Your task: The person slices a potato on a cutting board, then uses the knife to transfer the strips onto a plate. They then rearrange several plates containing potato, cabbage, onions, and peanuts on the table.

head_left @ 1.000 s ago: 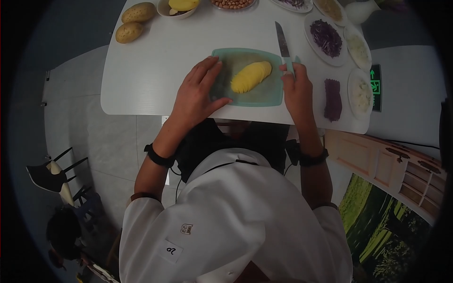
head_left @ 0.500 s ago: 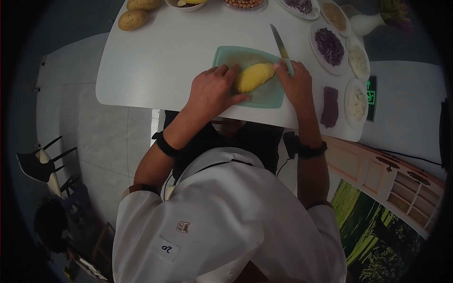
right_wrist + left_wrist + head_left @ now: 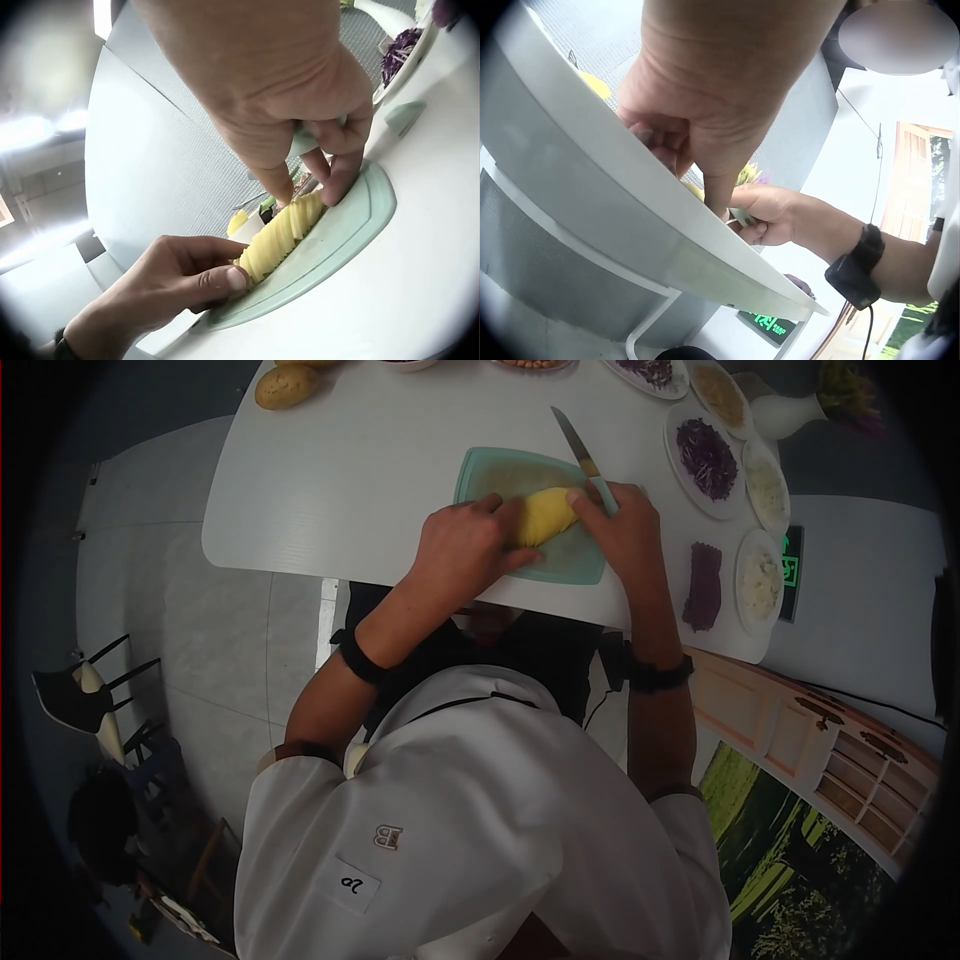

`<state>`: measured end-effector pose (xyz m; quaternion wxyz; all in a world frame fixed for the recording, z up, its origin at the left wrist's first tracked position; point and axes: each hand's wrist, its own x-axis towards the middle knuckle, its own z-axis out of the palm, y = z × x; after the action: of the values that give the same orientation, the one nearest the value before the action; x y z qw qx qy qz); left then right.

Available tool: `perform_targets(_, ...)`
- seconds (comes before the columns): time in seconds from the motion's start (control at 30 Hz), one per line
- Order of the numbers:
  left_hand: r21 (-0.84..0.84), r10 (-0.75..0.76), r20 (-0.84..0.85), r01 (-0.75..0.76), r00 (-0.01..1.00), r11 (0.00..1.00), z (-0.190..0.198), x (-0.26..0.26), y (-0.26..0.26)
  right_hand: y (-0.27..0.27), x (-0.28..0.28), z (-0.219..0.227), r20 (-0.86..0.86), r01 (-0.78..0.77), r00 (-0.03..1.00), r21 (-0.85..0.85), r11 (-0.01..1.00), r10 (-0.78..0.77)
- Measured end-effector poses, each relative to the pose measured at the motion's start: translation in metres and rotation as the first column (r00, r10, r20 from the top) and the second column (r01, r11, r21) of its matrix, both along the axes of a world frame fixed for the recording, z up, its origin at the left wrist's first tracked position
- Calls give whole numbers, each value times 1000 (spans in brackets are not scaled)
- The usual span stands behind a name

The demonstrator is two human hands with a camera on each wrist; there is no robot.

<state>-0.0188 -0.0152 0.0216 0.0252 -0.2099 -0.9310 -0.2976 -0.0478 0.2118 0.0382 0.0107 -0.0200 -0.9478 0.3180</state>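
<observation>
A peeled yellow potato (image 3: 546, 516), cut into thin slices that lean together in a row, lies on a pale green cutting board (image 3: 568, 567). My left hand (image 3: 458, 555) holds its left end, with the thumb on the near side in the right wrist view. At the other end, the thumb and a fingertip of my right hand (image 3: 630, 535) touch the slices (image 3: 274, 244). That same hand grips a knife (image 3: 572, 440) by its pale green handle, the blade pointing away from me over the table. The palm partly hides the handle in the right wrist view.
Right of the board lies a purple block (image 3: 703, 587). Plates of shredded purple cabbage (image 3: 706, 458) and pale pieces (image 3: 760, 580) line the right edge. A whole potato (image 3: 286, 387) sits far left. Beside the board is a pale green piece (image 3: 405, 118).
My left hand has moved right from the board's left edge onto the sliced potato. The right hand has come in to its other end, still holding the knife, whose blade now tilts further left.
</observation>
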Motion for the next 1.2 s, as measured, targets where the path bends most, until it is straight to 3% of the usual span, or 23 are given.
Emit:
perform_targets(0.17,-14,2,21,-1,1000,1000,-4,-4,3,-1,-1,0,18,-11,1000,7,1000,11)
perform_targets(0.43,69,57,-5,-56,998,996,-10,0,3,-4,1,-2,-5,-19,1000,-116,993,19)
perform_targets(0.87,185,118,-72,-103,990,977,-15,12,3,-12,8,-3,-92,-64,994,-51,997,59)
perform_targets(1.07,183,135,-47,-124,990,975,-15,14,2,-16,8,5,60,-52,997,-15,999,53)
perform_targets(1.2,185,151,-70,-136,986,973,-13,16,2,-16,10,-4,-61,-66,996,-36,997,63)
